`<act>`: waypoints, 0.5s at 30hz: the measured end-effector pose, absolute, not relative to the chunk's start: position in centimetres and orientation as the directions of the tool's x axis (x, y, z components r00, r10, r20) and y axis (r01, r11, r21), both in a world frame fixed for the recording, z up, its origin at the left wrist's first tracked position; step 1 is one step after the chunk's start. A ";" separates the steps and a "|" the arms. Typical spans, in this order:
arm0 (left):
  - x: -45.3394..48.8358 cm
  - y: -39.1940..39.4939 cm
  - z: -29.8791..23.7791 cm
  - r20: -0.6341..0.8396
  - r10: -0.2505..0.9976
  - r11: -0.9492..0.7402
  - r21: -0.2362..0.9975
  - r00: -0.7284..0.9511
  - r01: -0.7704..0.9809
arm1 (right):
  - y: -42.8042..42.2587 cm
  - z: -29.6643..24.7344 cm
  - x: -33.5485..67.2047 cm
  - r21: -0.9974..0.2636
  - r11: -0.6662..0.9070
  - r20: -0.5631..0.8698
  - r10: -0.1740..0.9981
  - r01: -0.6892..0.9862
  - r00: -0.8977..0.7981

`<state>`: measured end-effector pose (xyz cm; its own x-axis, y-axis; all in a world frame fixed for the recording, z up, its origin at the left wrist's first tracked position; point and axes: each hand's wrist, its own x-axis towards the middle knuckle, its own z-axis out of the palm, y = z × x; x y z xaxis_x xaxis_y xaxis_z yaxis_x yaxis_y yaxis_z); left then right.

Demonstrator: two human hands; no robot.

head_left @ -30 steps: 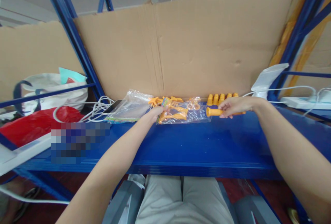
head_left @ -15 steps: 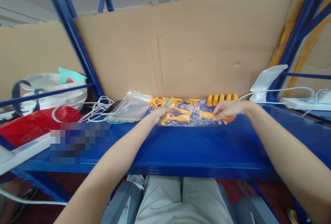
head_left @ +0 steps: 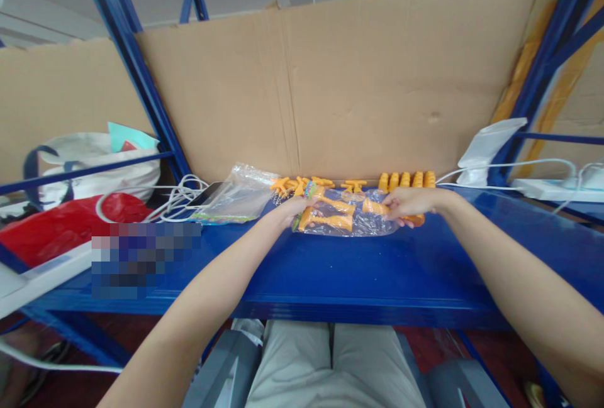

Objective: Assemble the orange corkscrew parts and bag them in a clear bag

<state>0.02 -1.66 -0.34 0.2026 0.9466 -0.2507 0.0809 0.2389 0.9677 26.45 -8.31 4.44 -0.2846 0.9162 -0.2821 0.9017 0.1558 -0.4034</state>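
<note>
My left hand (head_left: 290,209) pinches the left end of a clear plastic bag (head_left: 346,220) that lies on the blue shelf (head_left: 330,270). Several orange plastic parts show through the bag. My right hand (head_left: 411,202) is closed round an orange handle-shaped part (head_left: 377,208), whose left end sits at or inside the bag's right opening. A row of small orange cones (head_left: 408,179) stands behind my right hand against the cardboard. Loose orange cross-shaped pieces (head_left: 302,183) lie behind the bag.
A second clear bag (head_left: 236,197) lies left of the first, beside a phone and white cables (head_left: 177,197). A cardboard sheet (head_left: 353,81) backs the shelf. A white power strip (head_left: 552,188) and adapter sit at right. Red and white bags (head_left: 70,207) fill the left bay.
My right hand has carried the orange handle leftward from the open shelf to the bag's right end. My left hand keeps its hold on the bag, which has bunched shorter.
</note>
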 end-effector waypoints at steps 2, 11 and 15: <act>0.2 -1.9 -0.1 -0.303 0.930 0.269 0.946 0.208 0.179 | -8.5 4.5 26.4 -0.356 0.085 -0.320 0.925 0.931 -0.207; 0.8 -2.6 -0.4 -0.361 0.892 0.313 0.927 0.271 0.205 | -7.9 4.0 26.5 -0.451 0.249 -0.199 0.908 0.857 -0.369; 1.0 -2.6 -0.6 -0.396 0.867 0.356 0.917 0.302 0.180 | -6.9 3.1 26.9 -0.416 0.276 -0.169 0.913 0.866 -0.372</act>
